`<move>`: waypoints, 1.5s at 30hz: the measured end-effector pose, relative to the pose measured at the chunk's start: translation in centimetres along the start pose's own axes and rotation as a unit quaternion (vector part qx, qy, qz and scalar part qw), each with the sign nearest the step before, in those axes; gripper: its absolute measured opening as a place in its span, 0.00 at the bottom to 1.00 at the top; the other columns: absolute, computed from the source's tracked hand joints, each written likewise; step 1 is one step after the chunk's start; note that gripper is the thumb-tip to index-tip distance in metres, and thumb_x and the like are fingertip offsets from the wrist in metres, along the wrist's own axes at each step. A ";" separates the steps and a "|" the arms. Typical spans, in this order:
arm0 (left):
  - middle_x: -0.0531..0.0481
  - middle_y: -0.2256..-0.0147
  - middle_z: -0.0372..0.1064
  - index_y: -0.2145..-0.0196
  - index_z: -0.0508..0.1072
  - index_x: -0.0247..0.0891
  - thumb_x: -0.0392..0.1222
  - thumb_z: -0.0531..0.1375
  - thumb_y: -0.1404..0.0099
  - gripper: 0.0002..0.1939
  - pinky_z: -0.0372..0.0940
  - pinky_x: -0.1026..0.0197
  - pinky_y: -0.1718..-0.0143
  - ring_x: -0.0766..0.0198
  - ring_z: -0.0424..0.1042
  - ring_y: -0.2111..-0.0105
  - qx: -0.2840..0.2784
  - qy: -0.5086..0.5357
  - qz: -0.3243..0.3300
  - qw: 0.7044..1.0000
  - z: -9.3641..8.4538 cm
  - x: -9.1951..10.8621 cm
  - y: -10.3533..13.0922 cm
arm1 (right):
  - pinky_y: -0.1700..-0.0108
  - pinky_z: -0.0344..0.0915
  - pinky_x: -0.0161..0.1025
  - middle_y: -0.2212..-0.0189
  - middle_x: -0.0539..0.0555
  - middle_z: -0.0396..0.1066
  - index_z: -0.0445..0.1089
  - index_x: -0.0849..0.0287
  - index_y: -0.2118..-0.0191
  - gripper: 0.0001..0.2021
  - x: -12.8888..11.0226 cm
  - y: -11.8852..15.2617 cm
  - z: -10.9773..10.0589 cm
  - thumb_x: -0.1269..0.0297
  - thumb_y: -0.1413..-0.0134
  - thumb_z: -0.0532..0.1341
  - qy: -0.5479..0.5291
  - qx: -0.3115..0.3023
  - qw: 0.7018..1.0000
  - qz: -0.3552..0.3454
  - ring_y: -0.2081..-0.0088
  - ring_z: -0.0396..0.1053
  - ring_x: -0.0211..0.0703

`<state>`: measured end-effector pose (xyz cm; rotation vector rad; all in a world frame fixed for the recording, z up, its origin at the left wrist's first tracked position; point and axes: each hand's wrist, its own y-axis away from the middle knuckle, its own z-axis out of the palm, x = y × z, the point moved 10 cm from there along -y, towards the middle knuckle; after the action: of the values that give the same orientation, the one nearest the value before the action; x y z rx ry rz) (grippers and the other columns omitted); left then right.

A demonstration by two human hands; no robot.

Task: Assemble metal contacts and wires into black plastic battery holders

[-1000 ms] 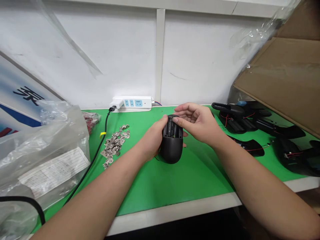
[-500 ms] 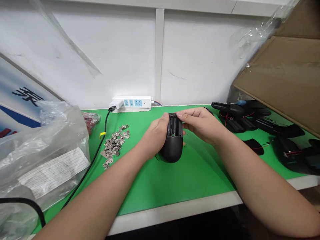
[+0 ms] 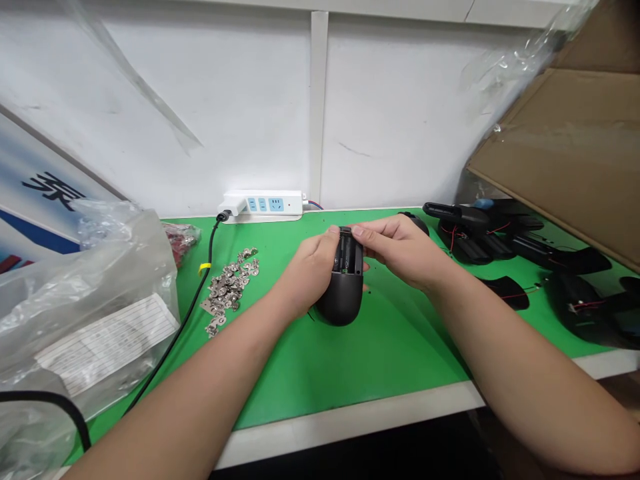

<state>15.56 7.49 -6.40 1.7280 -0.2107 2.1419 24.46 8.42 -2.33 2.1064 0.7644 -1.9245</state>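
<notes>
A black rounded plastic housing (image 3: 341, 300) with an open battery compartment is held above the green table mat, its round end towards me. My left hand (image 3: 316, 270) is closed around its left side, thumb near the top edge. At the upper right corner, my right hand (image 3: 393, 243) grips the housing with its thumb on the rim and other fingers behind. A small green piece and metal show inside the compartment; finer detail is too dark to tell. Left of my hands lies a pile of small metal contact plates (image 3: 230, 287) on the mat.
A white power strip (image 3: 270, 203) with a plugged-in black cable (image 3: 210, 250) rests against the wall. At left is a clear plastic bag (image 3: 125, 267). Several black housings with red wires (image 3: 465, 230) lie at right, below a cardboard box (image 3: 565, 140).
The housing has shifted very slightly left and turned a little in my hands. Both hands keep nearly the same hold on it.
</notes>
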 end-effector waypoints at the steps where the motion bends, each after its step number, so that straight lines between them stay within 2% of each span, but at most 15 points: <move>1: 0.45 0.70 0.79 0.48 0.73 0.35 0.56 0.51 0.24 0.23 0.75 0.58 0.77 0.58 0.77 0.79 0.002 -0.002 0.002 1.000 0.0 0.0 0.0 | 0.67 0.62 0.37 0.77 0.50 0.67 0.75 0.63 0.69 0.22 -0.3 0.0 0.0 0.48 0.32 0.62 0.027 0.002 1.000 -0.006 0.74 0.62 0.36; 5: 0.44 0.70 0.79 0.50 0.73 0.34 0.54 0.51 0.24 0.22 0.74 0.59 0.78 0.59 0.77 0.78 0.007 0.003 0.004 1.000 0.0 0.0 0.0 | 0.66 0.61 0.37 0.77 0.50 0.67 0.70 0.60 0.73 0.24 -2.3 0.3 0.0 0.50 0.28 0.57 0.208 0.019 0.975 -0.073 0.72 0.65 0.37; 8: 0.44 0.69 0.79 0.50 0.73 0.34 0.54 0.51 0.24 0.21 0.75 0.58 0.77 0.59 0.78 0.78 0.002 0.008 0.008 1.000 0.1 0.0 0.0 | 0.65 0.62 0.37 0.76 0.51 0.69 0.69 0.60 0.73 0.24 -3.3 0.4 0.3 0.54 0.26 0.54 0.267 0.018 0.957 -0.109 0.71 0.67 0.38; 14: 0.43 0.68 0.79 0.52 0.73 0.34 0.57 0.51 0.24 0.23 0.76 0.58 0.76 0.59 0.78 0.78 -0.005 -0.004 0.026 1.000 -0.1 0.1 -0.1 | 0.68 0.60 0.35 0.76 0.49 0.68 0.71 0.61 0.69 0.20 -3.2 0.5 0.6 0.59 0.25 0.53 0.251 -0.010 0.963 -0.103 0.73 0.64 0.36; 21: 0.44 0.69 0.80 0.52 0.73 0.35 0.56 0.49 0.23 0.22 0.75 0.58 0.77 0.59 0.78 0.78 -0.001 -0.006 0.017 1.000 -0.1 0.0 -0.1 | 0.66 0.61 0.37 0.75 0.50 0.68 0.68 0.59 0.72 0.23 -2.5 0.6 0.4 0.55 0.25 0.52 0.228 -0.025 0.970 -0.079 0.72 0.63 0.37; 25: 0.45 0.70 0.79 0.50 0.74 0.36 0.59 0.51 0.25 0.24 0.75 0.57 0.77 0.57 0.78 0.78 -0.006 0.000 0.016 1.000 0.0 0.1 0.0 | 0.64 0.63 0.37 0.75 0.49 0.69 0.70 0.59 0.71 0.23 -2.5 0.6 0.2 0.52 0.25 0.54 0.201 -0.029 0.977 -0.070 0.71 0.65 0.38; 33: 0.43 0.66 0.82 0.50 0.74 0.37 0.63 0.50 0.26 0.27 0.78 0.54 0.71 0.55 0.80 0.75 -0.042 0.037 0.001 0.998 0.3 -0.3 0.3 | 0.61 0.70 0.39 0.75 0.49 0.69 0.79 0.60 0.62 0.18 -2.1 0.5 0.2 0.52 0.29 0.60 0.063 -0.047 0.996 -0.036 0.72 0.66 0.37; 45: 0.44 0.68 0.81 0.52 0.76 0.37 0.63 0.50 0.25 0.28 0.77 0.56 0.73 0.57 0.79 0.76 -0.043 0.014 0.009 0.999 0.3 -0.2 0.2 | 0.65 0.68 0.38 0.76 0.48 0.69 0.80 0.61 0.60 0.16 -2.3 0.5 0.1 0.55 0.30 0.60 0.093 -0.029 0.994 -0.045 0.74 0.65 0.36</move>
<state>15.84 7.18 -6.53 1.6527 -0.3062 2.1368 24.53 7.43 -0.24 2.2750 0.9537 -1.7414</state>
